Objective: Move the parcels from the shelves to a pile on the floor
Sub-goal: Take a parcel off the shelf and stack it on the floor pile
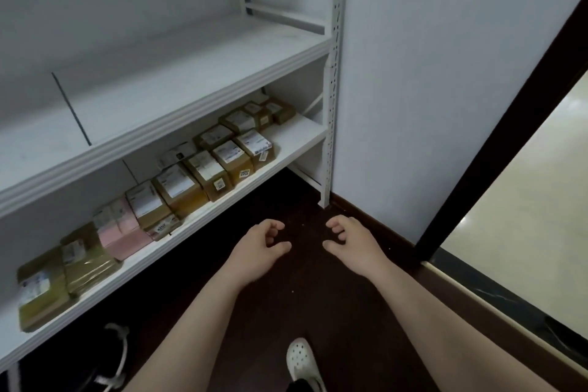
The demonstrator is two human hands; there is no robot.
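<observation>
head | left hand (pixel 257 248) and right hand (pixel 351 243) loosely curled, both holding nothing, over dark floor (pixel 302 293) | parcels (pixel 178 183) line the lower shelf (pixel 288 149), row running near-left to far-right | parcels lie left of and beyond both hands; left hand nearer

Remote log, I note: white perforated clog (pixel 300 360) at bottom edge, toe up-frame | white wall (pixel 429 89) on right | dark skirting board (pixel 375 223) along its foot | dark door frame (pixel 504 143) slanting beside it | pale glossy flooring (pixel 525 216) beyond | white cord (pixel 124 350) looped lower left.
</observation>
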